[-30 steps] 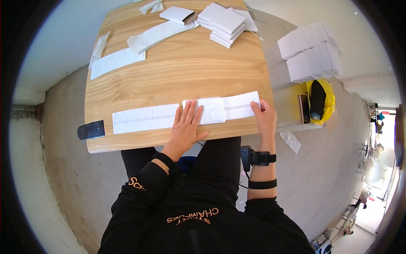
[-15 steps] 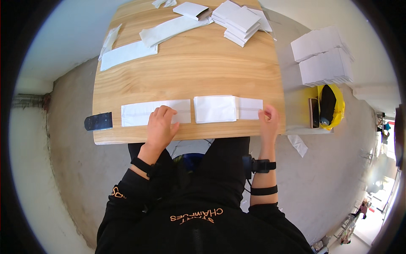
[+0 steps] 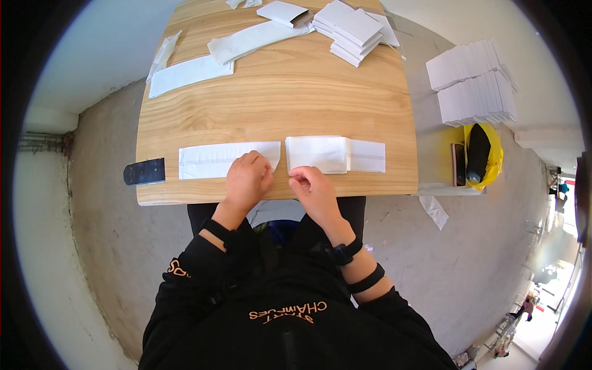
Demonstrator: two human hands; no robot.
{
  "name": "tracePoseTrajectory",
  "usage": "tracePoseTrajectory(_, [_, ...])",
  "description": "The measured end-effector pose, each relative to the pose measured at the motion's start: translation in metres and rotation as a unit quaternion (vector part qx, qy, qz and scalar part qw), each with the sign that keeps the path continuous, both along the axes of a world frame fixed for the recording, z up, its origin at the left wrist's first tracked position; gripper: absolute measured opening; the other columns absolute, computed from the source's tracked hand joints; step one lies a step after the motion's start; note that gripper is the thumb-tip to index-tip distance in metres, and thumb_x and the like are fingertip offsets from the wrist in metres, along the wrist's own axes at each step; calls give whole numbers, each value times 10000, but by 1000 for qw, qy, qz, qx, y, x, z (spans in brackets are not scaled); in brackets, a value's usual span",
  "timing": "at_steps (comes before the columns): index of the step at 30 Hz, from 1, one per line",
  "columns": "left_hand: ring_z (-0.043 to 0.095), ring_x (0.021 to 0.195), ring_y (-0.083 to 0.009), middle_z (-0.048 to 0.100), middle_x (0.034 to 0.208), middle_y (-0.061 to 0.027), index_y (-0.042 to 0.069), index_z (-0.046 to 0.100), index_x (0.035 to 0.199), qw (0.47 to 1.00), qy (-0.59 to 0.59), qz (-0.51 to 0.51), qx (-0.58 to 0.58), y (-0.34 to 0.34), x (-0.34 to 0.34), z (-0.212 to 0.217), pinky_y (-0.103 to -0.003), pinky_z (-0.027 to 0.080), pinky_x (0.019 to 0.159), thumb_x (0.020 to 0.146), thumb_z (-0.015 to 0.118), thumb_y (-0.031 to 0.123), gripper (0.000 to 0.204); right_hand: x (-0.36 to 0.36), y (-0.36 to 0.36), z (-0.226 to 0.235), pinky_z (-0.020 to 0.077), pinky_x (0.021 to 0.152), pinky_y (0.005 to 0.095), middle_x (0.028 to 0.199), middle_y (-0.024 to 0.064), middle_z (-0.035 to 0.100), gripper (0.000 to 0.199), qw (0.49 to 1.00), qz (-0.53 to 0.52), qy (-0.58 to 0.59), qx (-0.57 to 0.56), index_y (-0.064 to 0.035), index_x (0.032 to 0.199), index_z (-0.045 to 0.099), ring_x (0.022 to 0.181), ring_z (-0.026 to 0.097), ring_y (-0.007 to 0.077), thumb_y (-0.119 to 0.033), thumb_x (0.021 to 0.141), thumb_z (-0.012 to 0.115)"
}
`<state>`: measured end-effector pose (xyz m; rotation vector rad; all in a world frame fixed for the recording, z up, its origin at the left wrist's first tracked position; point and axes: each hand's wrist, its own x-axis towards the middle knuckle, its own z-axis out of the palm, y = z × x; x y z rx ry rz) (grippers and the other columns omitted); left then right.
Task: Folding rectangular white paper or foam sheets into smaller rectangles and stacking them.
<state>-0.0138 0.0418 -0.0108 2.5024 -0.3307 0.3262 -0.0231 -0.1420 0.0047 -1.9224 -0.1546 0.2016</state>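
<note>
Two white paper pieces lie before you: your left hand (image 3: 246, 179) presses flat on the long strip (image 3: 219, 159). Your right hand (image 3: 313, 187) pinches the folded piece (image 3: 317, 153); square edges first.

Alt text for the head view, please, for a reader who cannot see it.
A person's left hand presses a long white paper strip while the right hand touches a folded white piece on a wooden table. More folded paper stacks lie at its far edge.

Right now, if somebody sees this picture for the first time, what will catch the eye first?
First, the two hands at the near edge of the wooden table: the left hand rests on a long white strip, the right hand at a folded white piece. Next, a yellow bag beside the table, on the right.
</note>
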Motion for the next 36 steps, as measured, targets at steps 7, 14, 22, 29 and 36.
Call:
tracePoseTrajectory(7, [631, 772, -233, 642, 844, -96, 27, 635, 830, 958, 148, 107, -220, 0, -16, 20, -320, 488, 711, 775, 674, 67, 79, -3, 28, -6, 511, 692, 303, 919, 100, 621, 175, 997, -20, 29, 67, -42, 988, 622, 822, 656, 202, -90, 822, 651])
tracePoseTrajectory(14, [595, 767, -183, 639, 838, -71, 12, 633, 844, 957, 145, 81, -239, 1, -22, 28, -281, 463, 706, 791, 661, 40, 67, 1, 39, 3, 500, 634, 302, 865, 90, 616, 137, 998, -29, 0, 56, -42, 911, 617, 773, 658, 200, -88, 792, 667])
tracePoseTrajectory(22, [583, 762, -146, 638, 836, -52, 9, 626, 850, 952, 134, 97, -259, 0, -23, 22, -276, 464, 709, 809, 654, 46, 62, 2, 31, 0, 487, 613, 300, 802, 85, 603, 84, 997, -67, -27, 19, -57, 836, 616, 690, 631, 205, -83, 770, 662])
tracePoseTrajectory(29, [603, 834, -122, 654, 892, -53, 4, 605, 900, 878, 216, 147, -400, 16, -25, 12, -266, 477, 757, 866, 613, 60, 66, 2, 23, -1, 500, 646, 284, 828, 80, 605, 85, 996, -75, 21, 40, -48, 867, 625, 718, 644, 187, -74, 791, 653])
tracePoseTrajectory(36, [555, 1104, -193, 584, 1157, -116, 13, 483, 1204, 903, 215, 72, -366, 28, -27, 8, -339, 432, 948, 853, 654, 76, 395, 5, 18, -9, 516, 675, 283, 852, 98, 616, 97, 992, -84, 49, 82, -14, 872, 627, 749, 660, 188, -76, 800, 650])
